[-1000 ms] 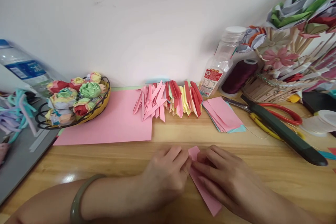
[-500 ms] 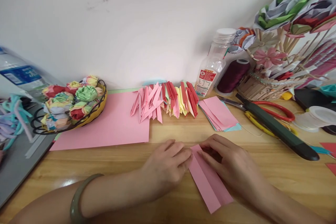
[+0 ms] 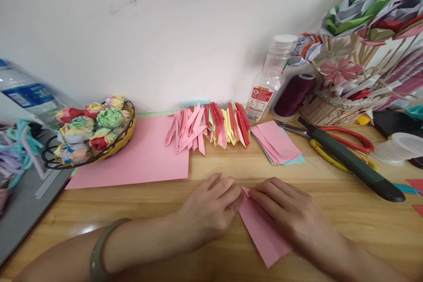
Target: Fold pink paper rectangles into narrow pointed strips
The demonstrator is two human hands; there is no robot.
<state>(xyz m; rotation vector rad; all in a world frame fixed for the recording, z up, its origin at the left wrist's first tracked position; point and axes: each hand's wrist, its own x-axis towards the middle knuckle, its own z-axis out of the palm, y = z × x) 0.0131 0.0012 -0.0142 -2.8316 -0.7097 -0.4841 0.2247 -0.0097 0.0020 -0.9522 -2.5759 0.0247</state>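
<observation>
A creased strip of pink paper (image 3: 262, 235) lies at a slant on the wooden table, one small corner turned down at its far end. My left hand (image 3: 213, 207), a bangle on its wrist, has its fingers curled against the far left edge of the paper; their tips are partly hidden. From the other side my right hand (image 3: 291, 209) bends its fingers over the far right part, pinching near the turned corner. The right hand covers much of the paper's right edge. Beyond the hands sit folded paper pieces (image 3: 190, 130) in pink, red and yellow.
Small pink paper sheets (image 3: 276, 141) lie behind my right hand. Scissors (image 3: 346, 139) and a dark-green-handled tool (image 3: 357, 163) are at the right. A basket (image 3: 127, 136) of paper flowers rests on a large pink sheet (image 3: 158, 150). A clear bottle (image 3: 264, 83) stands near the wall.
The fingers of my right hand have shifted slightly nearer and over the paper. The far corner is now folded down, and less of the lengthwise crease shows.
</observation>
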